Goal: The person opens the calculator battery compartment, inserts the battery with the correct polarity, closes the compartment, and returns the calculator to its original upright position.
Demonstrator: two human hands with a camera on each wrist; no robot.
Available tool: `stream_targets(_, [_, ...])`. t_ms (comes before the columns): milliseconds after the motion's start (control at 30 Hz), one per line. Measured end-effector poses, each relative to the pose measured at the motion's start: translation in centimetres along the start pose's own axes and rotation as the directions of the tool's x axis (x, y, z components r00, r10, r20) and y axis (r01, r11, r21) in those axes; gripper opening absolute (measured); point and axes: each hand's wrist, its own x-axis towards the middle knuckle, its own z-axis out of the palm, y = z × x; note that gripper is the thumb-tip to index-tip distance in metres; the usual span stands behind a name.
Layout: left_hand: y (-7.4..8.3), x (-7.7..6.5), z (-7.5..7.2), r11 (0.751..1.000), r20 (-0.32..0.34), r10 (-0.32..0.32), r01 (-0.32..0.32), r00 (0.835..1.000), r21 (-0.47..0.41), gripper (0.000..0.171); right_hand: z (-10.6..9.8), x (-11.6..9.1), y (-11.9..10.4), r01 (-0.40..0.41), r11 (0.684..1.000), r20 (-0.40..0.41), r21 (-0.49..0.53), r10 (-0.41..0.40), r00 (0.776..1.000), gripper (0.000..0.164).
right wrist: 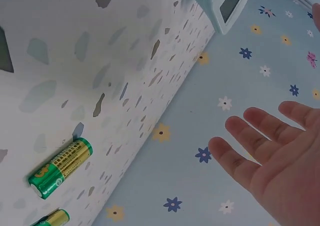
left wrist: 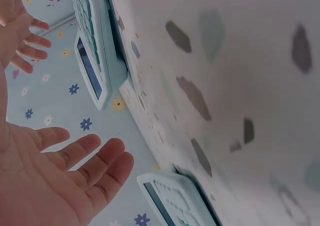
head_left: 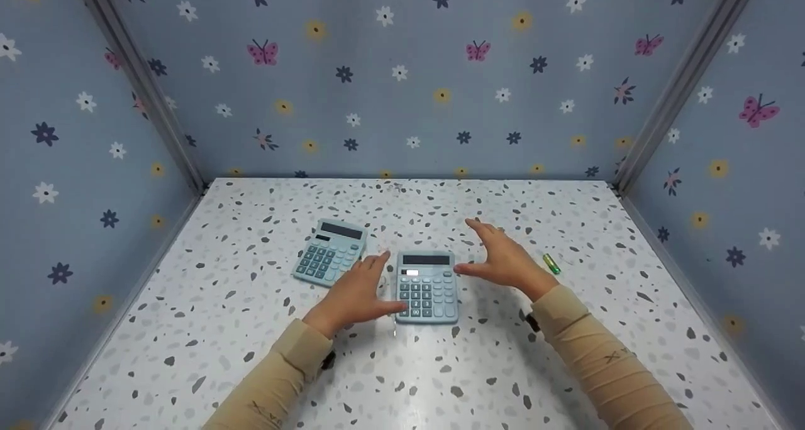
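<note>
A light blue calculator (head_left: 427, 288) lies face up on the speckled table between the two hands. Over its lower left corner reaches the thumb of my left hand (head_left: 355, 295), whose fingers are spread; I cannot tell whether the thumb touches the keys. My right hand (head_left: 506, 263) hovers by the upper right edge, fingers extended and nothing in its grasp. A second light blue calculator (head_left: 330, 253) lies slightly turned to the left, its lower right part covered by the left hand. In the left wrist view, the left palm (left wrist: 55, 181) shows bare.
Right of the right hand lies a green and gold battery (head_left: 551, 264). Two batteries appear in the right wrist view, one whole (right wrist: 62, 168) and one cut by the lower edge (right wrist: 52, 218). Flower-patterned panels (head_left: 402, 90) border the table (head_left: 220, 380) at the back and both sides.
</note>
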Motion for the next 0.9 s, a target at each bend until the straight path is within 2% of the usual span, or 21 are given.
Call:
stream_targets(167, [0.4, 0.1, 0.5, 0.996, 0.029, -0.044, 0.046, 0.999, -0.079, 0.121, 0.4, 0.4, 0.3, 0.009, 0.998, 0.020, 0.060, -0.010, 1.000, 0.105])
stream_targets(333, [0.8, 0.1, 1.2, 0.989, 0.047, -0.055, 0.061, 0.997, -0.136, 0.123, 1.1, 1.0, 0.5, 0.008, 0.992, 0.052, 0.127, -0.015, 0.999, 0.099])
stream_targets(533, [1.0, 0.2, 1.8, 0.981, 0.068, -0.043, 0.055, 0.997, -0.187, 0.123, 1.8, 1.8, 0.4, 0.011, 0.984, 0.085, 0.178, -0.027, 0.996, 0.093])
stream_targets(733, [1.0, 0.3, 2.0, 0.977, 0.082, 0.003, 0.014, 0.997, -0.211, 0.120, 2.5, 2.4, 0.3, -0.013, 0.983, 0.100, 0.184, -0.006, 0.995, 0.084])
stream_targets(900, [0.8, 0.3, 2.2, 0.973, 0.108, 0.018, 0.007, 0.994, -0.232, 0.122, 3.0, 3.0, 0.5, -0.020, 0.981, 0.114, 0.191, -0.002, 0.993, 0.078])
